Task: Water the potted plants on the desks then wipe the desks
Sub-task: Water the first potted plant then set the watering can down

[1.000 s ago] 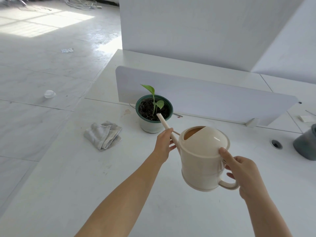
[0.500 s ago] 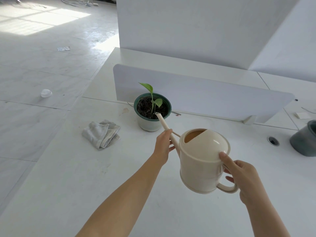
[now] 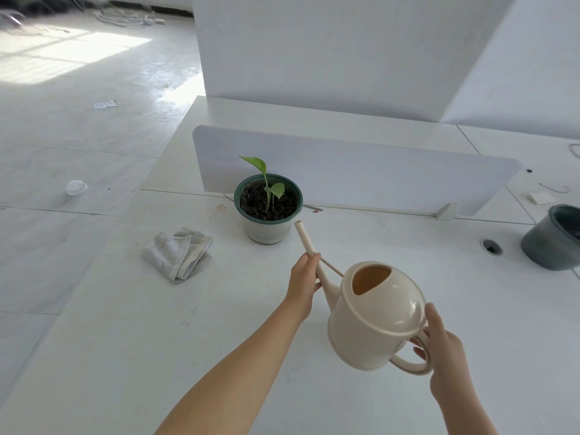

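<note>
Our left hand (image 3: 303, 277) curls its fingers (image 3: 314, 258) round the smooth cream watering can's (image 3: 373, 321) thin tubular spout (image 3: 305, 238); our right hand (image 3: 447, 356) grips the loop handle (image 3: 408, 367). The green-rimmed potted plant (image 3: 268, 208) stands just beyond, on the worktop (image 3: 125, 340).

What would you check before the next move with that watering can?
1. Grip on watering can: ok, left hand grips the spout, right hand holds the handle.
2. Spout tip above the soil in the plant pot: not ok, it sits short of the rim.
3. Water left inside: cannot tell.
4. Cloth ready on the desk: ok.
5. Dark pot at right already watered: cannot tell.
</note>
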